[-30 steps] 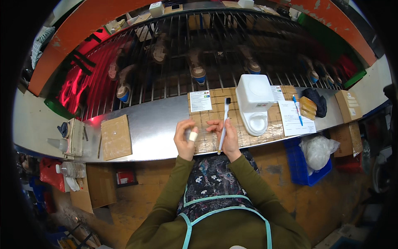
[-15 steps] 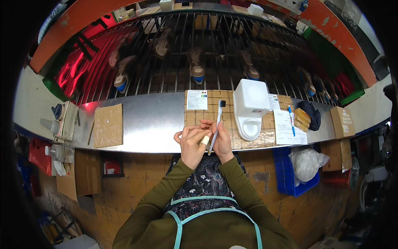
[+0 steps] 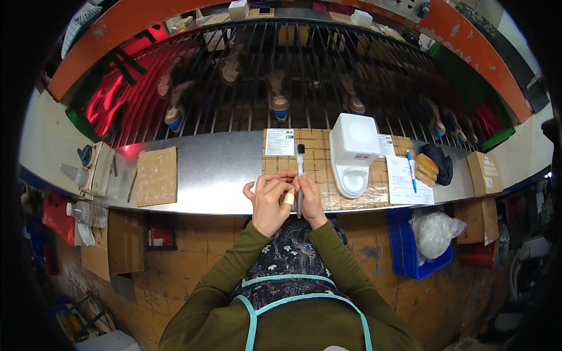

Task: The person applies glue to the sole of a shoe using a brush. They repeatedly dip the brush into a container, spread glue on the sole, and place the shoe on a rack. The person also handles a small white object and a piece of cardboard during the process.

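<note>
My right hand is closed around a slim brush with a pale handle, like a toothbrush. Its black bristle head stands up past my fingers, toward the far side. My left hand is closed too, its fingertips brought together against the fingers of my right hand. A cream-coloured wrap covers one finger of the left. Whatever may lie between the left fingertips is hidden. Both hands are over the front edge of the bench, by a cardboard mat. A white dispenser bottle with a small cup stands just right of them.
Beyond the metal bench, several shoes, one a blue-tipped shoe, lie along a rack of bars. A cardboard piece lies left; a paper sheet, a blue pen and yellowish blocks lie right. A blue crate sits below.
The brush has turned from leaning right to nearly upright, its head moving left and slightly nearer. Both hands stay together, with only a small shift.
</note>
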